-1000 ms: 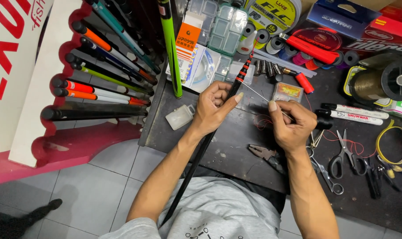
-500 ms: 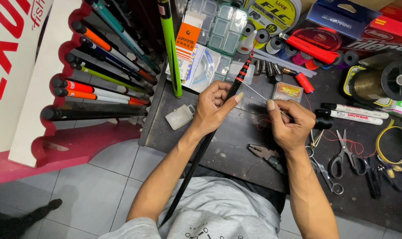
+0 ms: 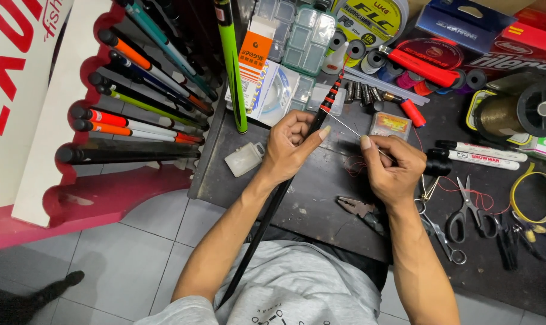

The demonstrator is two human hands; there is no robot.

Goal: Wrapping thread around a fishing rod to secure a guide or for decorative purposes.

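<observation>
Fingers of the left hand (image 3: 294,141) are clamped around a black fishing rod (image 3: 285,186) above the desk (image 3: 321,198); a thin thread (image 3: 345,126) is pinched by the right hand (image 3: 393,165).

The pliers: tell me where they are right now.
The pliers lie on the dark table in the head view, just below the right hand, with the scissors farther to their right.

single head-worn view, steeply downward and close over the workbench (image 3: 321,198) (no second view)
</observation>
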